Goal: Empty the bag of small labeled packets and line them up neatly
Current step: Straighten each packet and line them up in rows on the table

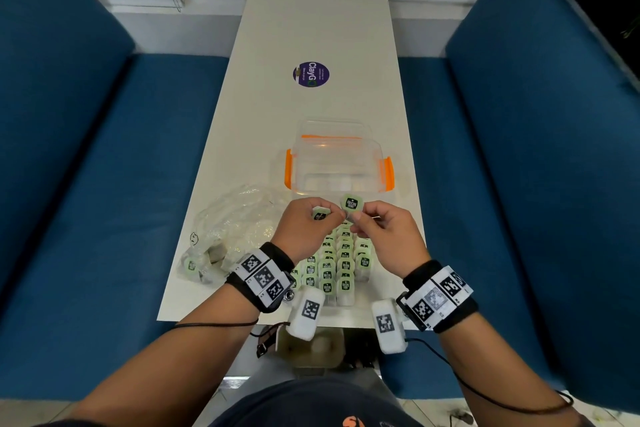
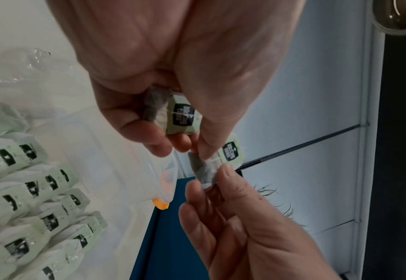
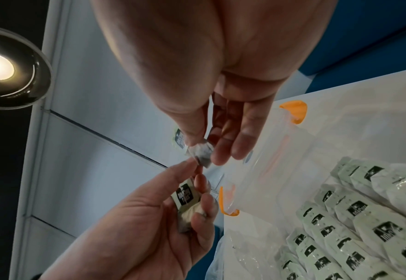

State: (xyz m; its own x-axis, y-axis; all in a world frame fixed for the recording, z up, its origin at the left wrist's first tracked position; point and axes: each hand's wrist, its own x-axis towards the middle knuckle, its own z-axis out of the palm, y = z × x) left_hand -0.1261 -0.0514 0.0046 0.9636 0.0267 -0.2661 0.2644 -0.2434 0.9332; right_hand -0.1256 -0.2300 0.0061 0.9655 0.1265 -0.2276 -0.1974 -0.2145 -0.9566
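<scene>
Both hands are raised together over the white table (image 1: 311, 28). My left hand (image 1: 313, 220) curls round one small pale-green labelled packet (image 1: 319, 214) (image 2: 182, 115) (image 3: 186, 197). My right hand (image 1: 358, 218) pinches a second packet (image 1: 352, 203) (image 2: 205, 168) (image 3: 200, 153) between thumb and fingers; the left thumb touches it too. Below the hands, several packets (image 1: 337, 265) (image 2: 29, 189) (image 3: 352, 227) lie in neat rows. The crumpled clear bag (image 1: 235, 225) (image 2: 17, 62) lies at the left with a few packets (image 1: 204, 260) inside.
A clear plastic container (image 1: 332, 180) (image 3: 268, 161) with orange latches (image 1: 388, 173) stands just beyond the hands. A purple round sticker (image 1: 310, 74) sits farther up the table. Blue benches (image 1: 104, 184) flank the narrow table on both sides.
</scene>
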